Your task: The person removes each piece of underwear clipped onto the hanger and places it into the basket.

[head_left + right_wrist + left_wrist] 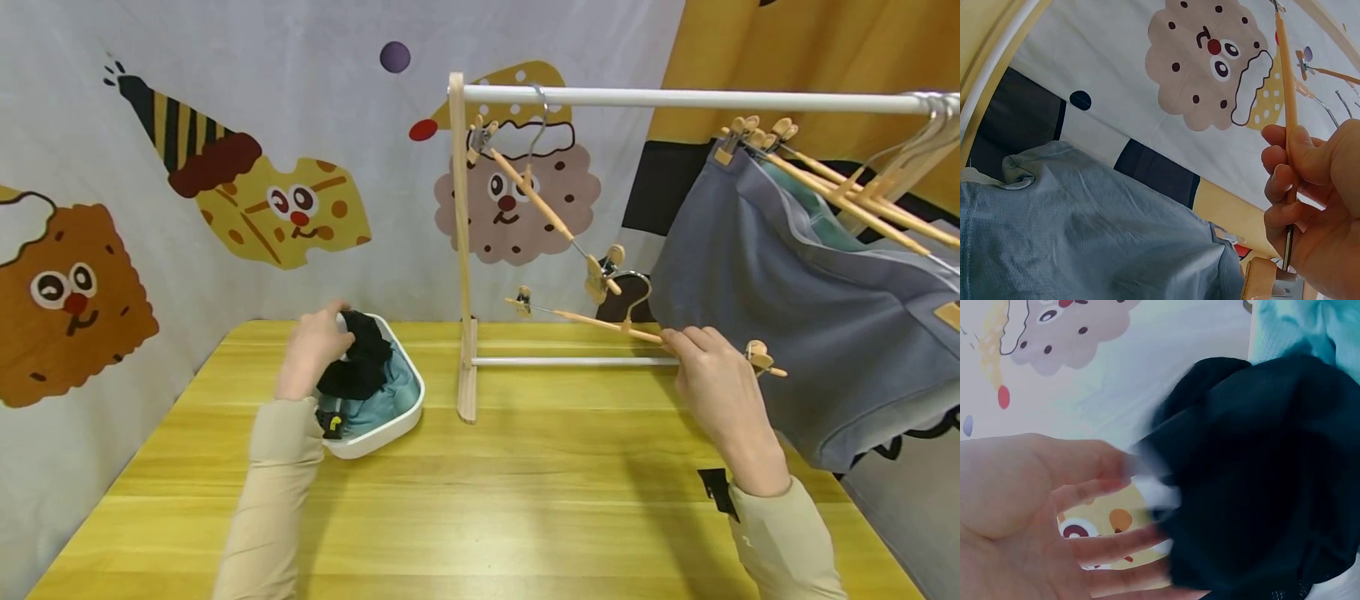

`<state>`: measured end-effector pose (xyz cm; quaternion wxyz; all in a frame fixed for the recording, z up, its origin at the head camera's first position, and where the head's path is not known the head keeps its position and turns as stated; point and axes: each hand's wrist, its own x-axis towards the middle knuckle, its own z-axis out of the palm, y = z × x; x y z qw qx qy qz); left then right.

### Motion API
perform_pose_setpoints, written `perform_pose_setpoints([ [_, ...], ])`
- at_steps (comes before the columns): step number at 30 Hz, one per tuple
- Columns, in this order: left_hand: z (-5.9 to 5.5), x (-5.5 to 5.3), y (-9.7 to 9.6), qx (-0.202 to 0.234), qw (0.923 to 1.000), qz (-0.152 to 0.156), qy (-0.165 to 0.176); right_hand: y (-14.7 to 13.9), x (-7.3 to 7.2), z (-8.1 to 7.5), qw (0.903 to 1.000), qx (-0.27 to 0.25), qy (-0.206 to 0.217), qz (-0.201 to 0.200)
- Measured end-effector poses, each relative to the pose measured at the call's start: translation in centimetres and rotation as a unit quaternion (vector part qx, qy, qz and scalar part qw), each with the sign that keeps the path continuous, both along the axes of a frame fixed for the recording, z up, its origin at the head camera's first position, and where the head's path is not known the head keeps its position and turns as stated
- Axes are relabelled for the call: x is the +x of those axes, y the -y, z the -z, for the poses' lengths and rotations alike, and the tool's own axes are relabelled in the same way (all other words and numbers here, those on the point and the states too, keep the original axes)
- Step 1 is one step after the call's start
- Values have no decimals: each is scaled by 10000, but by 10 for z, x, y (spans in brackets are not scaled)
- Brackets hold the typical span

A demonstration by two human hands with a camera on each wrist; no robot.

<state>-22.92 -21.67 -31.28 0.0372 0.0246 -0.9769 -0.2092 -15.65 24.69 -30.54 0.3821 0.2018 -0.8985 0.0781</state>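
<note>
My left hand (315,346) is over the near-left side of a white basket (378,437), its fingers stretched out at the edge of a crumpled black garment (360,358). In the left wrist view, the fingertips overlap the dark cloth (1260,469), with thumb and fingers apart; motion blurs the contact. Light blue cloth (397,392) lies beneath it in the basket. My right hand (716,387) grips the wooden bar of a clip hanger (592,321) near its right end, below the rack's rail. In the right wrist view, fingers and thumb wrap the hanger bar (1287,81).
A clothes rack with a white rail (675,100) stands at the right. One bare clip hanger (536,196) hangs at its left end. Grey-blue shorts (795,300) hang from clips at the right, beside my right hand. A printed curtain (300,83) backs the wooden table (480,517).
</note>
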Motion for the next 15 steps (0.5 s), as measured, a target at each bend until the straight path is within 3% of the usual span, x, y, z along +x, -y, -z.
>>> perform_pose_setpoints([
  [4,0,-2,-10,-59,9999,-92,42,0,0,-1,10000,-6,-17,12],
  [8,3,-8,-24,-17,10000,22,38,0,-1,-3,10000,-19,-70,-3],
  [12,8,-15,-47,247,9990,373,7,0,0,-4,10000,-34,-69,8],
  [15,13,-21,-66,661,9941,864,-7,1,0,-5,10000,-44,-51,33],
])
